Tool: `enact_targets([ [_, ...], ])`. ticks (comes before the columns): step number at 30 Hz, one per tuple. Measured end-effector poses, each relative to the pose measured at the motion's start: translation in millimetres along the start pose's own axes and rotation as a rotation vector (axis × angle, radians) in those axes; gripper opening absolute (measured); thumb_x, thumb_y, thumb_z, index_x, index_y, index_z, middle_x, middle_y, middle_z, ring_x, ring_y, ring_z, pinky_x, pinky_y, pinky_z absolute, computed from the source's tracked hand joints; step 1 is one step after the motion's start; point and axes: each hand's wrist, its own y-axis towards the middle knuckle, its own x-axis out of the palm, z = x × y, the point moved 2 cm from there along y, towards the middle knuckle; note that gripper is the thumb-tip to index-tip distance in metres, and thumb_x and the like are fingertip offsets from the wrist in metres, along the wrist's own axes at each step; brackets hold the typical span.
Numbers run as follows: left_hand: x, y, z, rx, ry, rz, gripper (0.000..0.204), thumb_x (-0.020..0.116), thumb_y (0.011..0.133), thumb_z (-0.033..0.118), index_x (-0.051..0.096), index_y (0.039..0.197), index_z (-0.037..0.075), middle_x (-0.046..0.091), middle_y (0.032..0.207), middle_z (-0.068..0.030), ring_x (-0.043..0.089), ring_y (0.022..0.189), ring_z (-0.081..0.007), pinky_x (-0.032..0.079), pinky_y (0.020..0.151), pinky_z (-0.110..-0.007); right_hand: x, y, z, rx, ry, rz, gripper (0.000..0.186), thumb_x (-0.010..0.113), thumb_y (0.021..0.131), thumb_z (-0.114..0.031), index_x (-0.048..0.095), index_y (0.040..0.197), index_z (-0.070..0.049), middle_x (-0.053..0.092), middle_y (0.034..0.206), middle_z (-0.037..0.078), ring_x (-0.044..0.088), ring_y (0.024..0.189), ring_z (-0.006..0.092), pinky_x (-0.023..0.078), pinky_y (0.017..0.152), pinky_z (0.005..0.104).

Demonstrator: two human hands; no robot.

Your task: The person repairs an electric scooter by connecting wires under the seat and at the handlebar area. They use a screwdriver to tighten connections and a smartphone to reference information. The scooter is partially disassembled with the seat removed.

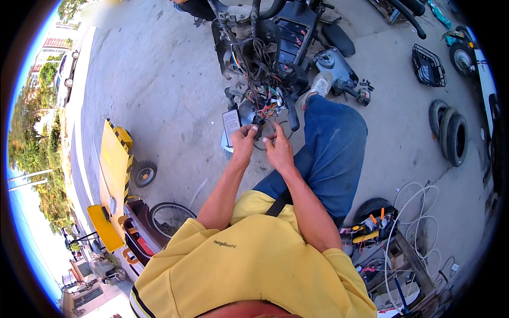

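Note:
A partly dismantled scooter front (244, 47) stands before me, with a tangle of coloured wires (271, 104) hanging among its parts. Just below them my left hand (245, 140) is closed on a small black part (257, 130). My right hand (277, 146) is beside it, fingers curled near a looped dark cable (284, 123); what they pinch is too small to tell. A phone (231, 124) with a lit screen rests just left of my left hand. My leg (334, 148) in blue trousers reaches forward beside the scooter, past a black handlebar grip (292, 114).
A detached panel (331, 64) and black basket (427, 66) lie ahead right, loose tyres (456, 139) farther right. A tool box (371, 228) and white hose (432, 222) are low right. A yellow-panelled vehicle (111, 175) stands left. Another person's dark-clad leg (193, 9) shows at top.

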Motion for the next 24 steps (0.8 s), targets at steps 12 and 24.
enact_targets([
  [12, 6.6, 3.1, 7.9, -0.067, -0.060, -0.031, 0.025, 0.068, 0.102, 0.023, 0.072, 0.113, 0.000, 0.049, 0.069, 0.0078, 0.038, 0.053, -0.0027, 0.026, 0.046, -0.024, 11.3, 11.2, 16.9, 0.087, 0.133, -0.012, 0.048, 0.070, 0.094, -0.010, 0.058, 0.139, 0.001, 0.073, 0.114, 0.015, 0.075, 0.087, 0.0229, 0.058, 0.079, 0.0366],
  [24, 17.0, 14.4, 12.3, -0.145, -0.268, -0.145, 0.025, 0.072, 0.099, 0.022, 0.070, 0.112, 0.001, 0.056, 0.079, 0.0047, 0.042, 0.059, -0.0036, 0.031, 0.047, -0.023, 5.5, 2.1, 12.7, -0.118, -0.108, 0.029, 0.034, 0.072, 0.090, -0.006, 0.064, 0.121, 0.004, 0.068, 0.112, 0.019, 0.073, 0.090, 0.0293, 0.059, 0.080, 0.0411],
])
